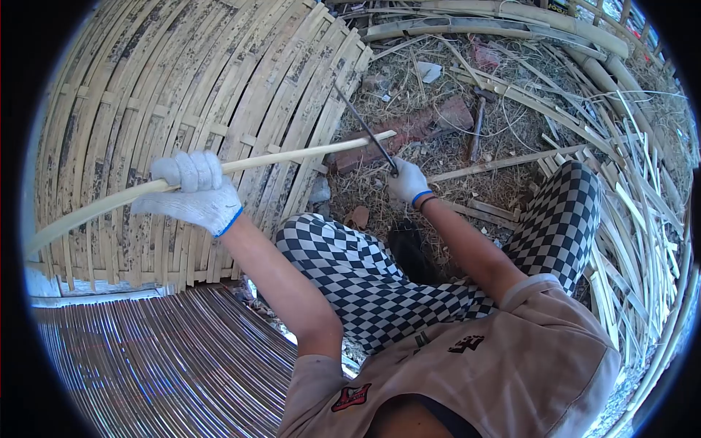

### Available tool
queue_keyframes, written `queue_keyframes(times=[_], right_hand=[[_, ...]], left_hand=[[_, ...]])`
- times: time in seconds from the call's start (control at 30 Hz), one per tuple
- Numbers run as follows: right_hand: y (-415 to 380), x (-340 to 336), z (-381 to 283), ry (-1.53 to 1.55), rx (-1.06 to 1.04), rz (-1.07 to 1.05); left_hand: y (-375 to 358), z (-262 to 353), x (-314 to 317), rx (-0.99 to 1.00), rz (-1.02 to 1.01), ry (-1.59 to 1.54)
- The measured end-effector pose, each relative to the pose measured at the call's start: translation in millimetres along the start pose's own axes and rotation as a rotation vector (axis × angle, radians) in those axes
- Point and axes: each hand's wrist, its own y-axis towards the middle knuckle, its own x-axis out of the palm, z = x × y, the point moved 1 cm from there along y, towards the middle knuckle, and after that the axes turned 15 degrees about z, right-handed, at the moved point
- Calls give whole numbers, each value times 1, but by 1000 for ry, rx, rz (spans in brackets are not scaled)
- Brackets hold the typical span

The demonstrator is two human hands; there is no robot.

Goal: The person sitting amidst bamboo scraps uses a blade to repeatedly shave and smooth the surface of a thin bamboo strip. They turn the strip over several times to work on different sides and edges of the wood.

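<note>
My left hand [196,188], in a white knit glove with a blue cuff, is closed around a long pale bamboo strip [292,155]. The strip runs from the lower left, through the fist, to a free end over the bricks. My right hand [409,181], gloved the same way, grips the handle of a long knife [359,120]. Its thin dark blade points up and to the left, seen nearly edge-on. Near its free end, the strip crosses the blade in this view. Reddish bricks [449,117] lie on the ground just beyond the right hand.
A woven bamboo panel [219,66] stands at the left, above a ribbed mat-like surface [161,358]. A hammer [477,124] lies beyond the bricks. Split bamboo strips [628,263] pile up at the right, and bamboo poles [504,25] lie at the back.
</note>
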Motion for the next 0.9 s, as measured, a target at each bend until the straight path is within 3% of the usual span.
queue_keyframes(times=[0.13,0.23,0.3,0.4,0.47,0.57,0.8,0.9], right_hand=[[6,7,-17,-208,-39,22],[-7,-23,-78,-143,-293,19],[-5,-15,-68,-74,-445,18],[-2,-8,-3,-209,-72,8],[18,-1,77,-245,94,-30],[17,2,55,-321,147,-19],[-17,-25,-108,-48,-283,-18],[-25,-29,-129,33,-374,-33]], left_hand=[[4,3,-15,17,46,-8],[6,4,-11,13,-26,22],[5,3,-8,26,17,35],[4,5,-10,23,34,37],[2,8,-12,30,30,52],[1,3,-3,64,68,77],[9,3,-6,29,28,20],[6,5,-9,31,6,22]])
